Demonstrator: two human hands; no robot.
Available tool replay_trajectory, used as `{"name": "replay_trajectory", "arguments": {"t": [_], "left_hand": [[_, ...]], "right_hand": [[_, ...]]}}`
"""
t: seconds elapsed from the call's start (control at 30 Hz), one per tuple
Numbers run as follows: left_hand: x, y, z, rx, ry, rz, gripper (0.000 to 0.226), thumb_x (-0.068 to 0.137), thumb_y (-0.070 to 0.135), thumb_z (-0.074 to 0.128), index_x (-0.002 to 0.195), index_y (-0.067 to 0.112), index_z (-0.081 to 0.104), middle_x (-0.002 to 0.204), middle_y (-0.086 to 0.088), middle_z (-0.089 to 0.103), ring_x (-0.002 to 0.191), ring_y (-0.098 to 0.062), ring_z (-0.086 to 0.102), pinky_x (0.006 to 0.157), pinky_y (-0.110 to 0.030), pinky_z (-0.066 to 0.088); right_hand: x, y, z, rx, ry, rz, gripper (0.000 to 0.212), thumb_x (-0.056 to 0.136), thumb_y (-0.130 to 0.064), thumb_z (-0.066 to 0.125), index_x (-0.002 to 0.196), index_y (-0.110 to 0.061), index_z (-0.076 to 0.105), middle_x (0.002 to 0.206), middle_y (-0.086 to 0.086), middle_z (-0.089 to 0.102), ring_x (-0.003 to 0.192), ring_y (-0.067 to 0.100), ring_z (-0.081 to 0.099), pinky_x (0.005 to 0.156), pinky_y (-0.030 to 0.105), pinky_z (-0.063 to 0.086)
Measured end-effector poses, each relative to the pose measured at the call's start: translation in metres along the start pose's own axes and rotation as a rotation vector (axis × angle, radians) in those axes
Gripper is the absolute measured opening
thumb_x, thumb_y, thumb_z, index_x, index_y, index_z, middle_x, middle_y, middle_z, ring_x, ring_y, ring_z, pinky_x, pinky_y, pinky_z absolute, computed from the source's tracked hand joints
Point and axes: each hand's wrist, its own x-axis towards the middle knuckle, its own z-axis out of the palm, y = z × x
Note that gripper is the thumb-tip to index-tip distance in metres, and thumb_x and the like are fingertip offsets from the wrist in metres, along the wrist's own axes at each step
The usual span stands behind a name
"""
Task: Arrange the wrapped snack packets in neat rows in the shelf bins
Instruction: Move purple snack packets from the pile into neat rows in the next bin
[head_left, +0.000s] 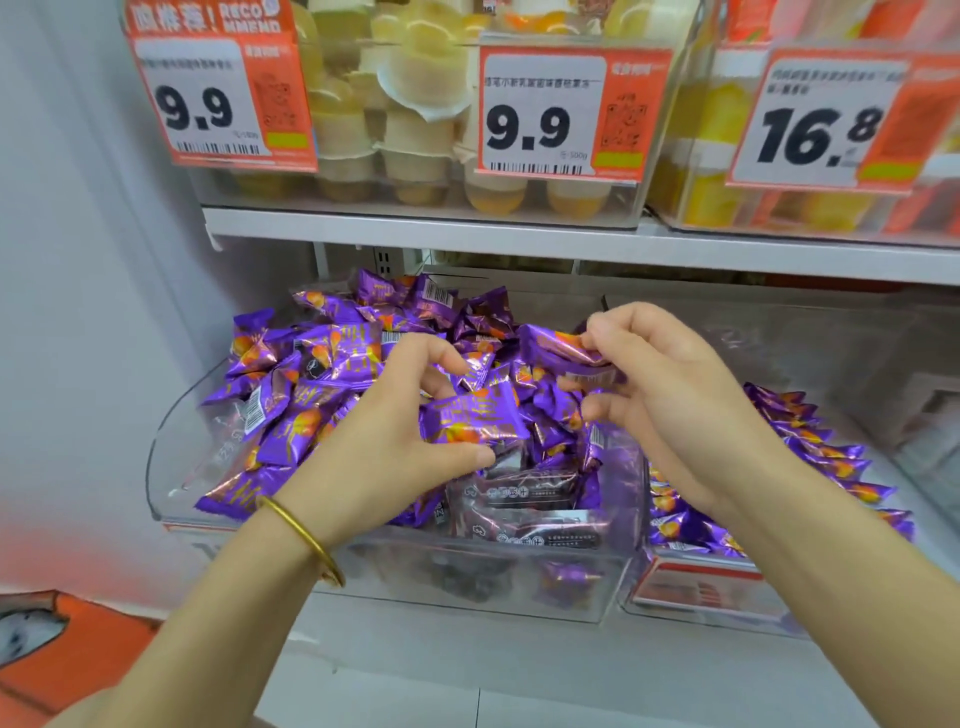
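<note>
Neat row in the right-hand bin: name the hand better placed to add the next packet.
Right, probably. The right hand pinches a packet and is nearer that neat row; the left hand grips a second packet over the heaped bin, farther from it.

Above, we see three red-bordered price tags hanging at the front of the upper shelf: one at left (218, 98) reading 9.9, a second 9.9 tag (561, 111) in the middle, and a 16.8 tag (831, 119) at right. Behind the first two, stacked pale yellow pudding cups (410, 130) fill a clear container (641, 156), with orange-tinted cups (574, 200) in its bottom row. To the right we make out yellow and orange goods (711, 171), too blurred to name. These rest on a white shelf board (415, 226). A plain white wall (78, 260) runs down the left, and an orange patch (78, 660) shows low in that corner.
</note>
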Motion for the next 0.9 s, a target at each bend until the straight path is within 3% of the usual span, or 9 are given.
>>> {"name": "replay_trajectory", "arguments": {"t": [0.1, 0.2, 0.3, 0.43, 0.53, 0.67, 0.73, 0.8, 0.9], "left_hand": [[0.001, 0.001, 0.004, 0.016, -0.023, -0.03, 0.056, 0.066, 0.02, 0.082, 0.099, 0.034, 0.039, 0.096, 0.007, 0.05, 0.067, -0.003, 0.05, 0.068, -0.025, 0.044], [0.001, 0.008, 0.005, -0.247, -0.079, -0.105, 0.053, 0.071, 0.007, 0.077, 0.104, 0.029, 0.043, 0.105, -0.002, 0.054, 0.047, -0.011, 0.054, 0.046, -0.027, 0.048], [0.0, 0.013, 0.003, -0.546, -0.11, -0.154, 0.051, 0.069, -0.003, 0.075, 0.109, 0.017, 0.049, 0.112, -0.009, 0.056, 0.061, -0.015, 0.065, 0.055, -0.024, 0.054], [0.001, 0.009, 0.002, -0.783, -0.101, -0.209, 0.045, 0.078, 0.027, 0.069, 0.116, 0.008, 0.053, 0.112, -0.013, 0.061, 0.081, -0.014, 0.066, 0.066, -0.03, 0.057], [0.002, 0.007, 0.004, -0.725, -0.085, -0.185, 0.04, 0.072, 0.025, 0.061, 0.107, 0.006, 0.056, 0.105, -0.006, 0.063, 0.077, -0.01, 0.065, 0.067, -0.03, 0.057], [0.006, 0.006, -0.004, -0.585, 0.018, -0.083, 0.023, 0.079, 0.018, 0.06, 0.102, 0.012, 0.055, 0.093, -0.014, 0.064, 0.076, -0.017, 0.065, 0.067, -0.028, 0.057], [0.006, 0.002, -0.007, -0.395, 0.03, -0.018, 0.024, 0.084, 0.02, 0.068, 0.105, 0.021, 0.055, 0.098, -0.026, 0.061, 0.077, -0.031, 0.061, 0.072, -0.042, 0.055], [0.006, -0.001, -0.005, -0.334, 0.021, 0.033, 0.033, 0.079, 0.029, 0.071, 0.106, 0.029, 0.052, 0.111, -0.015, 0.058, 0.084, -0.033, 0.062, 0.076, -0.039, 0.055], [0.009, -0.009, 0.001, -0.275, 0.113, 0.003, 0.036, 0.08, 0.034, 0.067, 0.11, 0.03, 0.047, 0.11, 0.003, 0.058, 0.082, -0.007, 0.062, 0.075, -0.021, 0.05]], "right_hand": [[-0.002, 0.004, 0.007, 0.03, -0.078, -0.052, 0.016, 0.08, -0.015, 0.065, 0.089, -0.016, 0.052, 0.094, 0.008, 0.061, 0.075, 0.013, 0.063, 0.056, 0.024, 0.045], [-0.003, 0.011, 0.013, -0.153, -0.183, -0.171, 0.03, 0.074, -0.008, 0.07, 0.097, -0.019, 0.054, 0.097, 0.004, 0.067, 0.087, 0.011, 0.064, 0.076, 0.023, 0.051], [-0.004, 0.013, 0.015, -0.28, -0.263, -0.259, 0.033, 0.08, -0.001, 0.066, 0.104, -0.019, 0.054, 0.103, 0.001, 0.065, 0.099, 0.011, 0.061, 0.092, 0.027, 0.047], [-0.003, 0.014, 0.016, -0.33, -0.317, -0.342, 0.042, 0.076, -0.007, 0.062, 0.112, -0.026, 0.052, 0.105, -0.006, 0.063, 0.107, 0.009, 0.057, 0.097, 0.03, 0.044], [-0.003, 0.017, 0.021, -0.316, -0.324, -0.316, 0.044, 0.076, -0.01, 0.064, 0.114, -0.029, 0.052, 0.11, -0.011, 0.062, 0.113, 0.005, 0.054, 0.099, 0.031, 0.043], [0.003, 0.015, 0.024, -0.196, -0.204, -0.055, 0.048, 0.078, -0.043, 0.069, 0.122, -0.035, 0.05, 0.124, -0.009, 0.055, 0.11, 0.005, 0.059, 0.096, 0.038, 0.05], [0.003, 0.012, 0.024, -0.176, -0.29, 0.065, 0.05, 0.082, -0.034, 0.068, 0.128, -0.029, 0.048, 0.12, 0.002, 0.061, 0.098, 0.013, 0.066, 0.084, 0.041, 0.056], [0.002, 0.01, 0.025, -0.12, -0.347, 0.101, 0.037, 0.087, -0.012, 0.063, 0.122, -0.018, 0.053, 0.107, 0.009, 0.066, 0.088, 0.018, 0.069, 0.076, 0.041, 0.058], [0.002, 0.007, 0.02, -0.142, -0.25, 0.074, 0.027, 0.086, 0.001, 0.06, 0.107, -0.016, 0.059, 0.092, 0.006, 0.067, 0.076, 0.022, 0.065, 0.073, 0.043, 0.057]]}}
